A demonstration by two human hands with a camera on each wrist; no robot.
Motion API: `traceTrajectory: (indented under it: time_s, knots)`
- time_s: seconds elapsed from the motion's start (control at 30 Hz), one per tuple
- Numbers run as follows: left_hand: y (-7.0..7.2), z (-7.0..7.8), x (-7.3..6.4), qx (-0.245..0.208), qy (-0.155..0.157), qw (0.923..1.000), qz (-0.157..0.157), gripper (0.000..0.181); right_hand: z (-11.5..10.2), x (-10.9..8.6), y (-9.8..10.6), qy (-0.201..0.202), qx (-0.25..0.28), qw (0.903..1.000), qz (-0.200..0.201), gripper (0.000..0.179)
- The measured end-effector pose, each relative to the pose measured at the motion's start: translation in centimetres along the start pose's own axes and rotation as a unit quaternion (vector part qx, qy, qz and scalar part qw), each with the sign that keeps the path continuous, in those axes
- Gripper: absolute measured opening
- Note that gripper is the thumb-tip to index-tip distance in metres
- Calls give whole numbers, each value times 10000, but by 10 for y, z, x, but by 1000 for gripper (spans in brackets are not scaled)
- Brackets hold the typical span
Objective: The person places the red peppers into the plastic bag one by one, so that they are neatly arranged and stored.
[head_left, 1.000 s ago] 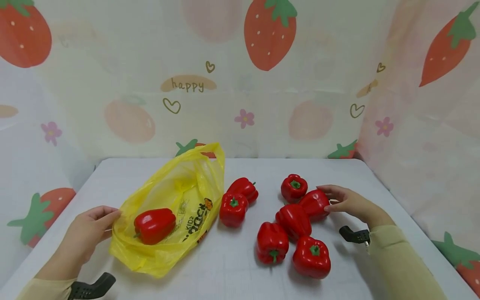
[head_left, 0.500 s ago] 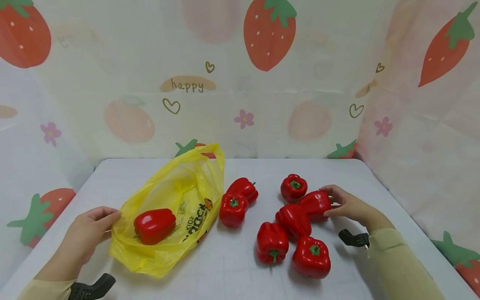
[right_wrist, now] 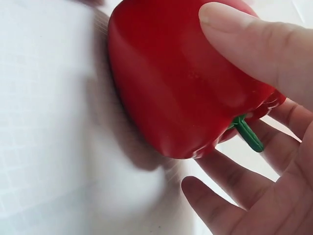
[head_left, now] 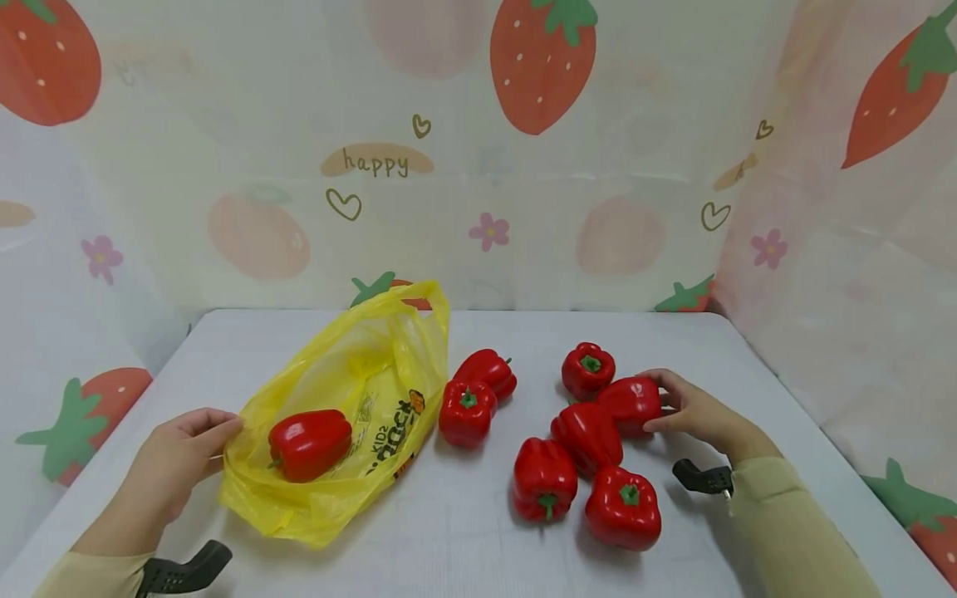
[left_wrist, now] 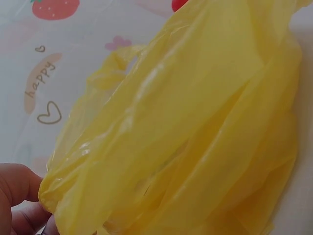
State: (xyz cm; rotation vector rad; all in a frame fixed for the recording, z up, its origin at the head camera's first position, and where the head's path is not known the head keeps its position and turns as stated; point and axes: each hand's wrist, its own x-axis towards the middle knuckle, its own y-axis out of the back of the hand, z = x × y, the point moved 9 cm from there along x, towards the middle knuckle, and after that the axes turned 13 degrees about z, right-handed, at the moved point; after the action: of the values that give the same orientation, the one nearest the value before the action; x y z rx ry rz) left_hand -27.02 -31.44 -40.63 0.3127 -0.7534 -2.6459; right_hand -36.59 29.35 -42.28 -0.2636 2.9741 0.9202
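**Right hand (head_left: 695, 415) grips pepper (head_left: 630, 404); left hand (head_left: 175, 457) pinches bag (head_left: 299, 515)**

Pepper: red, on its side at the right of the table (head_left: 463, 523), at the right edge of a loose group with four other peppers. Green stem (right_wrist: 248, 133) points into the palm.

Bag: yellow plastic, left of centre, mouth spread, one pepper lying inside. Print: small "KIDS", bigger dark letters next to it, not fully readable. Backdrop (head_left: 538, 249) reads "happy", with hearts, flowers and strawberries.

Right arm, in a yellowish sleeve (head_left: 800, 523), comes in from lower right, hand low over the table. Left arm comes in from lower left, hand at the bag's left edge. Black device on each wrist.

Right hand: thumb laid on one side of the pepper, fingers curved round the other; grasping, little gap. Whether the pepper is off the table, can't tell. Left hand: thumb and fingers nip the bag's rim; grasping.

Two more peppers (head_left: 467, 413) sit together just right of the bag.
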Motion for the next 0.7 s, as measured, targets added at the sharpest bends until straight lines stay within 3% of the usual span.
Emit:
traceTrajectory:
  time_s: [0.5, 0.7]
  knots:
    - [-1, -3, 1, -78, 0, 10000, -15, 55, 9, -2, 0, -227, 0, 9995, 231, 78]
    - [-2, -4, 1, -64, 16, 10000, -1, 56, 7, -4, 0, -168, 27, 9996, 241, 72]
